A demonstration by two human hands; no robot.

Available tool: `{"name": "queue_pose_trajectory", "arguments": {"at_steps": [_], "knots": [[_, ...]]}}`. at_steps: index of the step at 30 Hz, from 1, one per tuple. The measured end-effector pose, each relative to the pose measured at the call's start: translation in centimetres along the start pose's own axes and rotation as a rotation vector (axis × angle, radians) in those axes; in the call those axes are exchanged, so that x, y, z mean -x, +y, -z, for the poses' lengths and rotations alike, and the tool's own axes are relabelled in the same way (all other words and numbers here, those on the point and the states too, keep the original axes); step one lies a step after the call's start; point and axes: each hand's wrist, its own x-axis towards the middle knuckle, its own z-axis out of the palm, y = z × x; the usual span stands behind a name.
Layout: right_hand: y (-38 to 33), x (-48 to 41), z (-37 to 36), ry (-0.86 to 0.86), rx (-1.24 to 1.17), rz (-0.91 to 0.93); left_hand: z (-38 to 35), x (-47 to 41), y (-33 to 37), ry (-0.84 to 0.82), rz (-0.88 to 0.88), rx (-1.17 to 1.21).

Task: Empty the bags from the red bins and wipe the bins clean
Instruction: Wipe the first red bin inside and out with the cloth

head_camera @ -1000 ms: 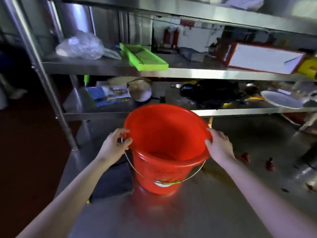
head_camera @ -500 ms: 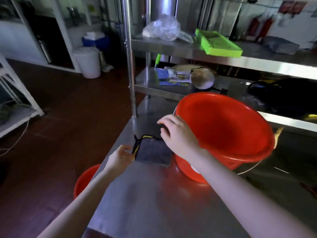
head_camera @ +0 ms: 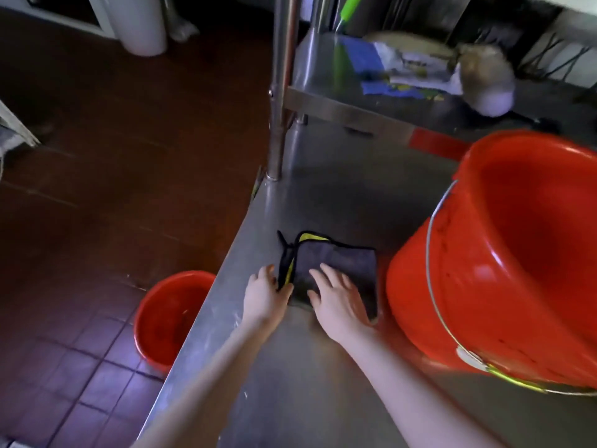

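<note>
Both on cloth [head_camera: 336, 263] | left grip [head_camera: 265, 295]: pinching left edge | right grip [head_camera: 339, 302]: spread flat on top | bin [head_camera: 484, 270]: just right

No readable text, labels or numbers.
The white patch [head_camera: 466, 356] low on the big bucket [head_camera: 517, 253], by the wire handle, may be a sticker, but any print on it is too blurred to read. The blue-and-white packets [head_camera: 397, 71] on the shelf [head_camera: 339, 106] carry yellow and dark markings, smeared by motion; no letters or brand can be made out.
</note>
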Motion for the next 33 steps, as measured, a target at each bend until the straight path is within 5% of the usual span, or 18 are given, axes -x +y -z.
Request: {"name": "queue_pose_trajectory", "arguments": {"at_steps": [6, 11, 18, 22, 28, 33], "knots": [[-0.7, 0.0, -2.2, 0.107, 0.048, -0.080, 0.0, -1.5, 1.3, -0.197, -0.027, -0.057], [-0.5, 1.5, -1.2, 0.168, -0.106, -0.033, 1.2, 0.0, 2.1, -0.297, -0.012, 0.212], [-2.2, 5.6, 2.1, 0.242, -0.460, -0.031, 2.9, 5.8, 4.4, -0.256, -0.105, 0.579], [-3.5, 8.7, 4.5, 0.291, -0.687, -0.073, 4.5, 10.0, 6.2, -0.124, -0.302, 0.563], [-3.9, 16.2, 10.0, 0.472, -0.847, 0.113, 7.2, 18.7, 10.6, 0.049, -0.610, 0.493], [-1.3, 23.8, 15.1, 0.692, -0.837, 0.163, 6.9, 26.0, 15.4, 0.049, -0.745, 0.538]]}}
